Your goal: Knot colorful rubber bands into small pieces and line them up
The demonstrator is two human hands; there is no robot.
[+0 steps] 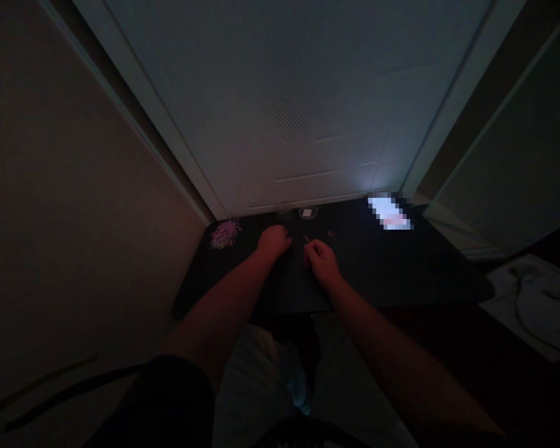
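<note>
The scene is very dark. My left hand (274, 241) rests on a small black table (401, 274), its fingers curled in; what they hold, if anything, is hidden. My right hand (321, 260) lies just to the right of it, fingers pinched together near a tiny pale piece (307, 238) on the table. A heap of small pink and coloured bands (224, 234) lies at the table's far left corner, a hand's width from my left hand.
A lit phone screen (389, 212) glows at the table's far right. Two small clear cups (307, 213) stand at the back edge against a white door (308, 93). A wall closes the left side. Pale cloth (536, 298) lies at right.
</note>
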